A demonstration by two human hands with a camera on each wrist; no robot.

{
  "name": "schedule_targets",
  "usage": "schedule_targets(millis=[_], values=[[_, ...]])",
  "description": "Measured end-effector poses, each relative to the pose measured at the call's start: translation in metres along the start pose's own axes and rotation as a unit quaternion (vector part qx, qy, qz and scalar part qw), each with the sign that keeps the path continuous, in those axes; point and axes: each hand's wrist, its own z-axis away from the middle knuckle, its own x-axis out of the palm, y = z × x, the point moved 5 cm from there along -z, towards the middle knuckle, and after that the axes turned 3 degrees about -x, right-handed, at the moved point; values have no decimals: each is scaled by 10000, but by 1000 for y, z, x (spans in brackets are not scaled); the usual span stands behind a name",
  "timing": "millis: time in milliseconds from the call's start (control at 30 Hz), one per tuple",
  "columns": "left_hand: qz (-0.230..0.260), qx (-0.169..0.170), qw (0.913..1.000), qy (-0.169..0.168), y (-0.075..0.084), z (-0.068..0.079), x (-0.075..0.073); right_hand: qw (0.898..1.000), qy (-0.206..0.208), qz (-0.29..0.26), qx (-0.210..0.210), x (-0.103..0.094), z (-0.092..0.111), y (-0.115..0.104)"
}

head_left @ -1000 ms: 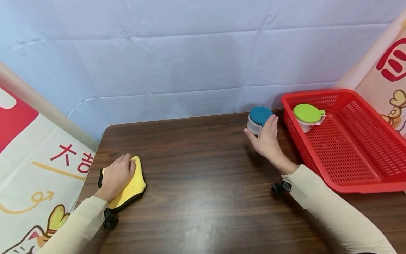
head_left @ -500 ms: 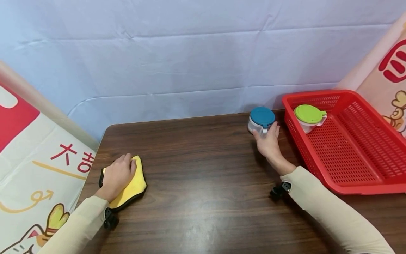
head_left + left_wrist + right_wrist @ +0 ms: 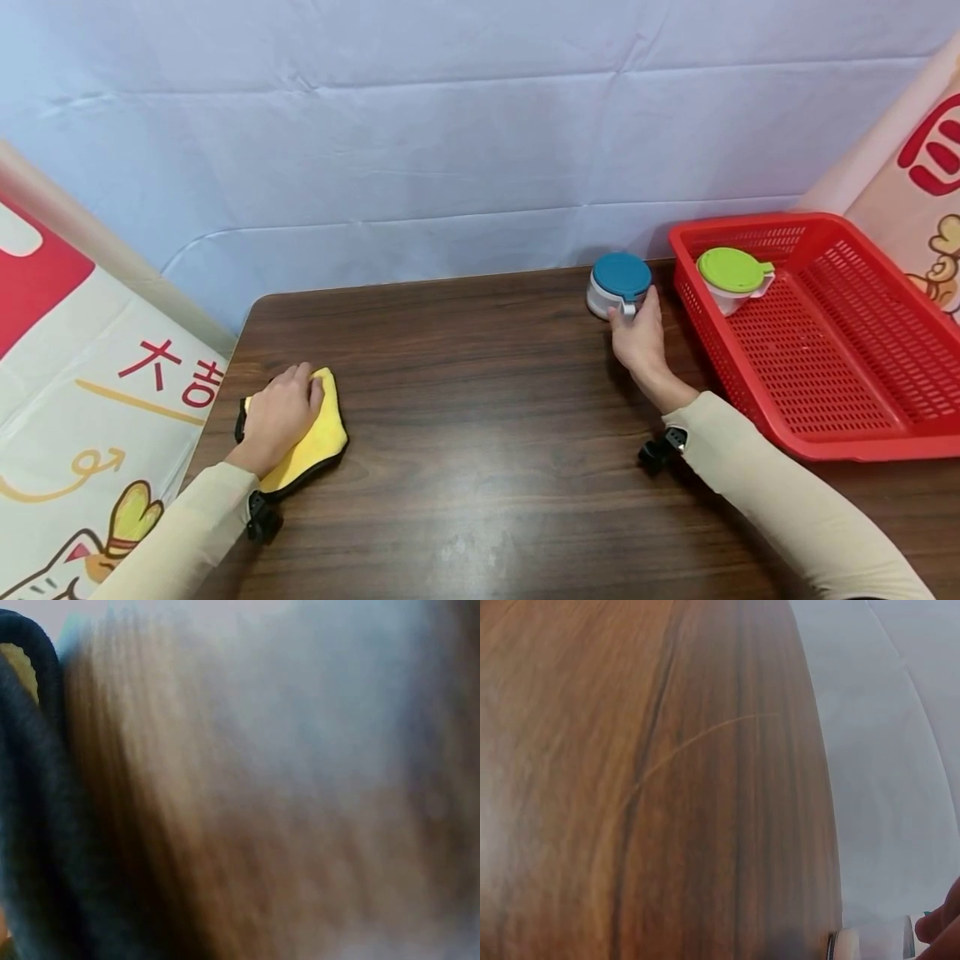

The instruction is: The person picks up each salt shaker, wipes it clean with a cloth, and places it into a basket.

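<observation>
On the table's left side lies a yellow cloth (image 3: 324,433) with a black edge. My left hand (image 3: 279,417) rests on top of it, and in the left wrist view the cloth's dark border (image 3: 45,787) shows at the left. Near the back edge stands a clear seasoning jar (image 3: 602,302) with a blue lid, upright. My right hand (image 3: 639,340) holds its pale handle (image 3: 626,311) between thumb and fingers. In the right wrist view, fingertips (image 3: 939,924) and part of the jar (image 3: 881,939) appear at the lower right corner.
Right of the jar stands a red plastic basket (image 3: 817,358). Inside its back left corner is a similar jar with a green lid (image 3: 729,269). A pale cloth backdrop (image 3: 450,150) hangs behind the dark wooden table (image 3: 450,400).
My right hand has come down from over the blue lid to the jar's handle, and its thumb and fingers have closed in on it. The left hand and cloth have stayed put.
</observation>
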Motion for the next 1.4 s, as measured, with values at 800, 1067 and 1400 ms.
schedule_targets(millis=[800,1067,1400], values=[[-39,-68,10000,-5,-1,-1,-1,9998,-200,-81,-8,-12,-4,8],[-42,-113,9999,-87,-1,0,-2,9983,-21,-548,203,-13,-2,13],[-49,-95,9999,-71,0,1,-3,9946,729,-670,326,-16,1,21]])
